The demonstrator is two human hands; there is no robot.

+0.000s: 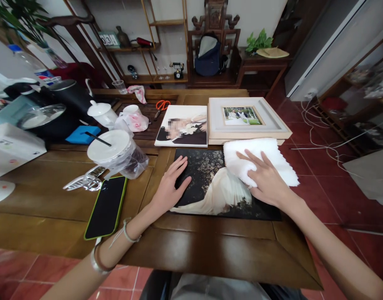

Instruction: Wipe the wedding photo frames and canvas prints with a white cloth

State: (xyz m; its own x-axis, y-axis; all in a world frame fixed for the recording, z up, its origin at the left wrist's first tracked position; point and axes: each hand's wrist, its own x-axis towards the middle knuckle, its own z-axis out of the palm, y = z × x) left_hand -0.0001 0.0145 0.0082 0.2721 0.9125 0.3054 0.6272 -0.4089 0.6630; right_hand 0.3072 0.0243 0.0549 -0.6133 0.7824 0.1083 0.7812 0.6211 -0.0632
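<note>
A dark photo panel point(200, 179), printed with a pale flowing gown, lies flat at the table's near right. My left hand point(175, 181) rests on its left edge with the fingers stretched out, holding nothing. Under my right hand point(264, 179) is a white cloth point(272, 152), spread over the panel's upper right and past its edge. The fingers press down on it, and some of the cloth is bunched by the thumb. Just behind the panel are a white-edged photo print point(187, 125) and a pale wooden picture frame point(213, 133) with a small photo inside.
Left of the panel stand a lidded cup point(108, 148) in a plastic bag and a phone point(106, 208) in a green case. Farther back are orange-handled scissors point(162, 106), a white teapot point(102, 113), a blue packet point(83, 134) and a black pot point(50, 123). The table edge point(313, 266) is near my right forearm.
</note>
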